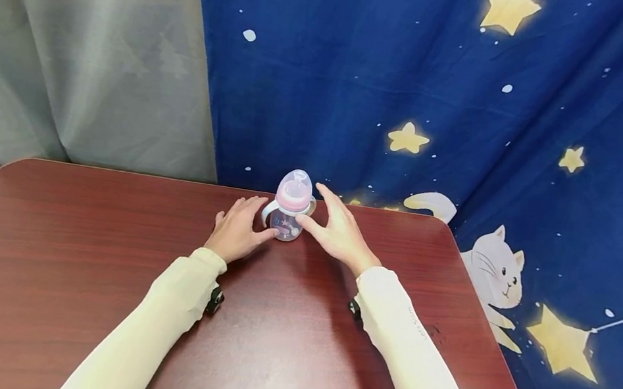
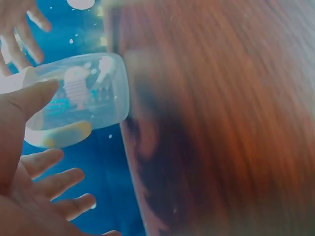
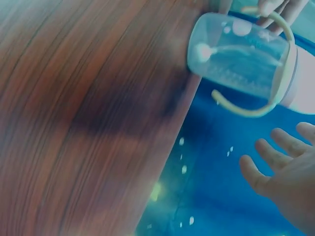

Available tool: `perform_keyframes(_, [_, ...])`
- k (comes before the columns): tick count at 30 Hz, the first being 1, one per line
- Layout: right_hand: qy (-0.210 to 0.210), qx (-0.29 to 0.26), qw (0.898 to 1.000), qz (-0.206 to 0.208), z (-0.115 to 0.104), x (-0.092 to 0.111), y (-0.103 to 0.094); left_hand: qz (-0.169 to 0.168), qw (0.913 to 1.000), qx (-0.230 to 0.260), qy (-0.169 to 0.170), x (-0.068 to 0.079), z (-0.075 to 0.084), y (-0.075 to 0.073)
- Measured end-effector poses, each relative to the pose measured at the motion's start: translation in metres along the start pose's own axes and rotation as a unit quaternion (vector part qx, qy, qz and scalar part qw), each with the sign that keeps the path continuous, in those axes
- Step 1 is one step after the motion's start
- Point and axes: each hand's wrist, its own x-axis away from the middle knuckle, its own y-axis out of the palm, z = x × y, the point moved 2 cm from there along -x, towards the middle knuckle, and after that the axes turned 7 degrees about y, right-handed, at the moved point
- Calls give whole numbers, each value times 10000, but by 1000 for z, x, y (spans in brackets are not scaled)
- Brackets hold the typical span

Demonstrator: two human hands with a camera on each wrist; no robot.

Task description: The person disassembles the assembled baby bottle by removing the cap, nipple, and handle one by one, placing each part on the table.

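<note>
A clear baby bottle with a pink collar, a domed clear cap and two side handles stands upright near the table's far edge. On its left side is my left hand, fingers spread beside the handle. The left thumb lies across the bottle in the left wrist view; whether it touches cannot be told. My right hand is held on the other side, thumb and fingers apart. The right wrist view shows a gap between the right fingers and the bottle's curved handle.
The reddish-brown wooden table has rounded far corners. Right behind it hang a grey curtain and a blue curtain with stars and a cat. Each sleeve has a small dark device at the wrist.
</note>
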Motion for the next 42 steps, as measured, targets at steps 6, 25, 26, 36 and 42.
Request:
perform_keyframes(6, [-241,-238,9993,158,-13,-8,6,181,9987,444,-169,-5,2,11])
perform_keyframes(25, [-339,-515,9973,400,-19,-10,11,732,9903,1182,-74,-15,-2,34])
perform_keyframes(26, [-325,-528,9972,407,-19,-10,11,735,9896,1238,-56,-15,-3,34])
perform_keyframes(36, [-194,-794,9958,422,-16,-7,12,580,9862,1539,164,-7,-1,23])
perform_keyframes(42, [-154,-1022,9942,288,-18,0,10,523,9849,1608,375,5,-3,13])
